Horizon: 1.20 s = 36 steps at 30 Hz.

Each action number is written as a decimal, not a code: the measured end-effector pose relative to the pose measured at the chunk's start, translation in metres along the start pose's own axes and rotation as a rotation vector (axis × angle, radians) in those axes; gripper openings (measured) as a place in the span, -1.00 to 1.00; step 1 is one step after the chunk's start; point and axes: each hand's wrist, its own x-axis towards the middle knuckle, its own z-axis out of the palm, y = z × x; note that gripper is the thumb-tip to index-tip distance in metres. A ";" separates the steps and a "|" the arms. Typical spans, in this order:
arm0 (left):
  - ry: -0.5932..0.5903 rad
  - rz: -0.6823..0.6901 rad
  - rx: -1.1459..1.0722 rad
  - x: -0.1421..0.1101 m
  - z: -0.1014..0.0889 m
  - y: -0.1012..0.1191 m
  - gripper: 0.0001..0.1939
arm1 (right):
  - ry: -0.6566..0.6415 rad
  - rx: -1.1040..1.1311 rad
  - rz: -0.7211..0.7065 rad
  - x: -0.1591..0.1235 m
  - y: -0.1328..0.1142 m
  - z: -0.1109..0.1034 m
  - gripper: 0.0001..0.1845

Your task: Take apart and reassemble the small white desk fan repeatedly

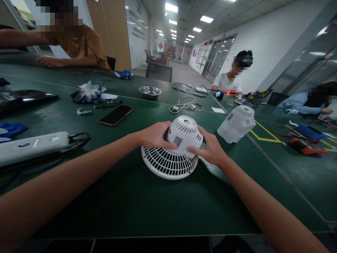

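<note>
A small white fan [172, 160] lies grille-down on the green table [137, 196]. Its rounded motor housing [184, 135], with a small label sticker, faces up. My left hand [155, 135] grips the housing from the left, fingers wrapped round it. My right hand [209, 147] holds the housing from the right, thumb pressed against its side. A second white housing part [237, 123] lies on its side just to the right, apart from both hands.
A black phone [116, 115], gloves [88, 93], a metal bowl [150, 91] and a white cable [184, 104] lie further back. A white power strip [31, 147] sits at left. Three other people sit around the table. Tools [306, 146] lie at right.
</note>
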 end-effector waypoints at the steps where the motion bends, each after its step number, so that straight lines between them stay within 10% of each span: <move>1: 0.005 0.001 0.004 0.000 0.001 0.000 -0.27 | 0.015 -0.026 -0.006 0.000 0.000 0.001 -0.07; 17: 0.080 0.132 0.155 -0.002 -0.001 -0.009 -0.08 | 0.023 -0.108 -0.054 -0.007 -0.008 0.009 0.20; 23: 0.035 0.273 0.165 -0.006 0.006 -0.011 0.34 | -0.046 0.028 -0.026 -0.010 -0.014 0.008 0.00; 36: 0.107 0.268 0.227 -0.006 0.011 -0.007 0.11 | -0.073 -0.112 -0.078 -0.004 -0.019 0.005 0.01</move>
